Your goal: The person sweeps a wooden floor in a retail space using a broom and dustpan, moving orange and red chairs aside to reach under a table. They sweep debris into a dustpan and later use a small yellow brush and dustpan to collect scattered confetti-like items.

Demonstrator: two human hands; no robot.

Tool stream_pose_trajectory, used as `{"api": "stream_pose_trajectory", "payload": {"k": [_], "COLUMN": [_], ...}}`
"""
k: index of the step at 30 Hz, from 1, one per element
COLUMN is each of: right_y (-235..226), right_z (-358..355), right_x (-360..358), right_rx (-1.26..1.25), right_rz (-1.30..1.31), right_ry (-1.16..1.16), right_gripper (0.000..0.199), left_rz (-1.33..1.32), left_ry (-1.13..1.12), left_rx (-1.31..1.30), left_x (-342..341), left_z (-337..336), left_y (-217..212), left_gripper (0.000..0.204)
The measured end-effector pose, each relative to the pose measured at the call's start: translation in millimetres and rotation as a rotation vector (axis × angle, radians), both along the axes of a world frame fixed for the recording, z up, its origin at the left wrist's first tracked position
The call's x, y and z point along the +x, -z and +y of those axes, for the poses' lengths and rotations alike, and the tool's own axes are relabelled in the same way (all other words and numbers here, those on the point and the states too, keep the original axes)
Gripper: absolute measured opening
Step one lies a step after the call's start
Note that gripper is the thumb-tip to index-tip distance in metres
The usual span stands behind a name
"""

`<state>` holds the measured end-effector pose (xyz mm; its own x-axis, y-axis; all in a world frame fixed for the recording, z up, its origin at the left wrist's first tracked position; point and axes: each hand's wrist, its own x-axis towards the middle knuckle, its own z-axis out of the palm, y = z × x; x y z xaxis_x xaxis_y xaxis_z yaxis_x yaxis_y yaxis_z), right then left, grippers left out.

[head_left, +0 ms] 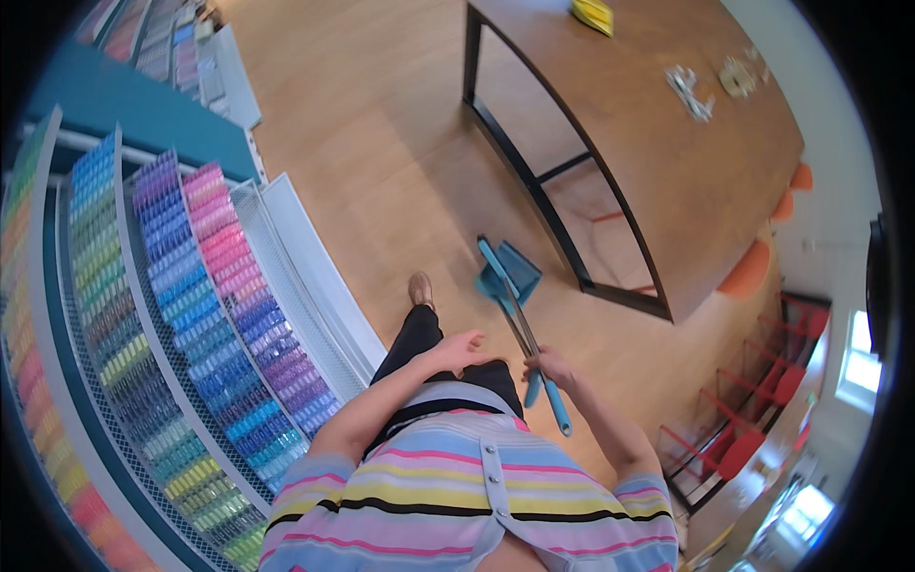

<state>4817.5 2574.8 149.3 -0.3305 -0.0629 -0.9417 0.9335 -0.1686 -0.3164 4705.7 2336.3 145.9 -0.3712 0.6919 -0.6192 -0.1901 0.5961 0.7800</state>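
Observation:
In my right hand (550,367) are the long handles of a dustpan (521,262) and a broom (498,270), gripped together. The blue-teal dustpan hangs low over the wooden floor in front of me, with the broom head lying against it. Their grey shafts end in blue grips below my fist. My left hand (457,352) holds nothing, in front of my waist, fingers loosely stretched toward the shafts but apart from them.
On my left stands a tall rack (205,315) of many small coloured bottles or tubes. A brown table (648,114) with a black metal frame rises ahead right, bearing a yellow item (594,15). Red chairs (739,453) line the right side.

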Motion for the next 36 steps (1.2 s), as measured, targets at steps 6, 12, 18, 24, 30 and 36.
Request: {"api": "stream_pose_trajectory", "payload": {"k": [6, 12, 18, 24, 30, 36], "right_y": [-27.2, -85.4, -183.0, -170.6, -143.8, -119.9], "right_z": [-68.9, -136.1, -164.6, -175.2, -214.8, -186.9], "right_x": [-186.4, -339.6, -441.6, -521.6, -590.4, -720.9], "right_rx": [0.112, 0.328, 0.070, -0.319, -0.213, -0.550], "right_rz": [0.189, 0.280, 0.344, 0.149, 0.542, 0.333], "right_ry": [-0.296, -0.628, -0.736, -0.324, -0.057, 0.174], "right_gripper": [0.021, 0.052, 0.043, 0.033, 0.050, 0.028], "left_rz": [0.213, 0.471, 0.197, 0.568, 0.879, 0.523], "left_ry": [-0.140, -0.616, -0.946, -0.984, -1.244, -1.200], "left_rx": [0.090, -0.074, -0.055, -0.110, -0.032, -0.302], "left_x": [-82.9, -194.9, -300.9, -389.7, -488.9, -597.8], "left_z": [10.0, -14.7, -59.3, -44.6, -28.6, -55.1], "left_y": [-11.1, -19.4, -7.5, -21.1, -38.0, -36.4], "left_gripper": [0.074, 0.044, 0.018, 0.017, 0.015, 0.021]}}
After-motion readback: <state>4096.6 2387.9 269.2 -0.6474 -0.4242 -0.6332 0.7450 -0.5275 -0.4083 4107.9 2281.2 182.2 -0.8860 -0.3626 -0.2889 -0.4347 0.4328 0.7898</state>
